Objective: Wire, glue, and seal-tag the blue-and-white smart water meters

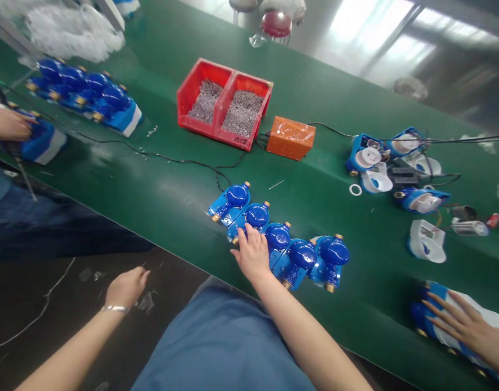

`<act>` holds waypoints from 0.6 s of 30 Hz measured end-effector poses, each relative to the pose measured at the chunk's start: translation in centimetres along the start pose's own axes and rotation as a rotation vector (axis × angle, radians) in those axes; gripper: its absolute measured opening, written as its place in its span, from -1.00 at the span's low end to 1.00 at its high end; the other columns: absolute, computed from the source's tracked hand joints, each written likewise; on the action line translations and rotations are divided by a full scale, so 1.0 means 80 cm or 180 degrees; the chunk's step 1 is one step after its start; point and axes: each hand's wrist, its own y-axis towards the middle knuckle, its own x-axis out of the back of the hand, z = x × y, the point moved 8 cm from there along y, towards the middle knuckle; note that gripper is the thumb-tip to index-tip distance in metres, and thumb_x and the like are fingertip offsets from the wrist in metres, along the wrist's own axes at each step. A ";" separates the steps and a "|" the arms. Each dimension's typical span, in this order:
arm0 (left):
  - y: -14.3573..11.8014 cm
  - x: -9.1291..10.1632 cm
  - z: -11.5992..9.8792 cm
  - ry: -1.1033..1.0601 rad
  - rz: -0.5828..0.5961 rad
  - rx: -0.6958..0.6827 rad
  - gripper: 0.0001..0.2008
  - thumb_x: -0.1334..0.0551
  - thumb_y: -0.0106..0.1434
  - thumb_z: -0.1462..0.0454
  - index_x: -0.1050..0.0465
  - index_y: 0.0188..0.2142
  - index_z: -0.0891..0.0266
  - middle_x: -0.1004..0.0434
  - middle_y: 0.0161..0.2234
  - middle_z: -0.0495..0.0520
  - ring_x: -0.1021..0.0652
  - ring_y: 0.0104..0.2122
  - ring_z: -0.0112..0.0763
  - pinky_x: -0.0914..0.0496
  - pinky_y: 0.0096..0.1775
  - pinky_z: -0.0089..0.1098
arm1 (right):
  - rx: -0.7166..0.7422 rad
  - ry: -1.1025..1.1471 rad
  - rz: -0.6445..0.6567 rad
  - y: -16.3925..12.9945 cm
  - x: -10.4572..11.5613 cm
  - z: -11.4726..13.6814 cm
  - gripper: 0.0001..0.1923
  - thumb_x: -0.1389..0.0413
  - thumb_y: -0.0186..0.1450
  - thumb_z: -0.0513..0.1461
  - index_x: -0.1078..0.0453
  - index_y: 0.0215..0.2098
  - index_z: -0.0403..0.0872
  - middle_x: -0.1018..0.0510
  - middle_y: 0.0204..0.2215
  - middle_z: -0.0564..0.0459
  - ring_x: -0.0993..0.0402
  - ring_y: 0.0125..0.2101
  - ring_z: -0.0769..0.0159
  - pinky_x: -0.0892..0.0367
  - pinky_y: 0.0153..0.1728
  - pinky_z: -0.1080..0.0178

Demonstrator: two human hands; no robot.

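Several blue water meters (pixel 302 254) with brass fittings lie in a row near the front edge of the green table (pixel 151 184). My right hand (pixel 253 254) rests flat on this row, fingers spread, touching the second meter (pixel 257 215) and the third one (pixel 278 237). It grips nothing. My left hand (pixel 127 285), with a thin bracelet at the wrist, hangs off the table over the dark floor, loosely relaxed and holding nothing.
A red two-part bin (pixel 225 103) of small metal parts and an orange box (pixel 290 137) with cables stand mid-table. Opened meters and white covers (pixel 426 241) lie at right. Another person's hand (pixel 465 325) rests on a meter at lower right; a second person's hand (pixel 7 124) works at far left beside more blue meters (pixel 86 89).
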 end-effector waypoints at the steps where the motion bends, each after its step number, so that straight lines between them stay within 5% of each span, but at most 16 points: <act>1: 0.015 0.003 -0.028 0.0118 -0.0147 -0.0315 -0.76 -0.03 0.12 0.19 -0.41 -0.36 0.24 -0.51 -0.33 0.22 -0.49 -0.25 -0.13 -0.32 -0.19 -0.25 | 0.0028 -0.0087 0.0032 0.003 -0.007 0.003 -0.48 -0.12 0.13 -0.20 -0.16 0.04 -0.07 -0.18 0.08 -0.19 -0.12 -0.03 -0.02 -0.15 -0.08 -0.05; 4: 0.051 0.013 -0.151 -0.0059 -0.0504 -0.1852 -0.62 -0.06 0.16 0.25 -0.28 -0.02 0.25 -0.27 0.05 0.24 -0.26 0.07 -0.20 -0.16 0.05 -0.21 | 0.0029 -0.0355 0.0121 0.012 -0.022 0.006 -0.62 -0.01 0.20 -0.24 -0.21 0.00 -0.03 -0.20 0.04 -0.19 -0.20 -0.15 0.00 -0.23 -0.22 -0.01; 8: 0.096 0.001 -0.277 -0.0090 -0.0051 -0.3245 -0.56 -0.17 0.10 0.30 -0.26 0.02 0.11 -0.11 0.14 0.17 -0.06 0.17 -0.13 0.00 0.11 -0.05 | -0.0159 -0.0425 0.0115 0.021 -0.026 0.002 -0.69 0.15 0.25 -0.32 -0.32 -0.12 0.01 -0.26 -0.04 -0.18 -0.24 -0.28 0.13 -0.27 -0.36 0.07; 11: 0.125 -0.011 -0.307 -0.0178 0.0346 -0.3517 -0.59 -0.15 0.14 0.25 -0.27 0.01 0.15 -0.15 0.11 0.27 -0.17 0.12 -0.11 -0.06 0.09 -0.07 | -0.0228 -0.0256 0.0031 0.023 -0.019 -0.004 -0.71 0.13 0.25 -0.30 -0.34 -0.15 0.01 -0.26 -0.06 -0.17 -0.26 -0.29 0.15 -0.28 -0.34 0.09; 14: 0.134 -0.014 -0.306 -0.0142 0.0421 -0.3408 -0.52 -0.13 0.14 0.13 -0.25 0.03 0.27 -0.21 0.06 0.34 -0.25 0.08 -0.11 -0.09 0.08 -0.13 | -0.0257 -0.0100 -0.0061 0.027 -0.006 -0.012 -0.75 0.08 0.24 -0.27 -0.36 -0.16 -0.01 -0.24 -0.04 -0.17 -0.28 -0.24 0.14 -0.28 -0.27 0.09; 18: 0.120 0.018 -0.301 0.0064 0.0246 -0.2983 -0.33 -0.14 0.09 0.02 -0.12 0.10 0.38 -0.34 -0.03 0.37 -0.36 -0.02 -0.12 -0.19 0.01 -0.24 | -0.0394 0.0622 0.0012 0.034 0.025 -0.028 -0.76 -0.01 0.18 -0.30 -0.36 -0.18 -0.04 -0.21 -0.01 -0.12 -0.29 -0.15 0.16 -0.28 -0.16 0.13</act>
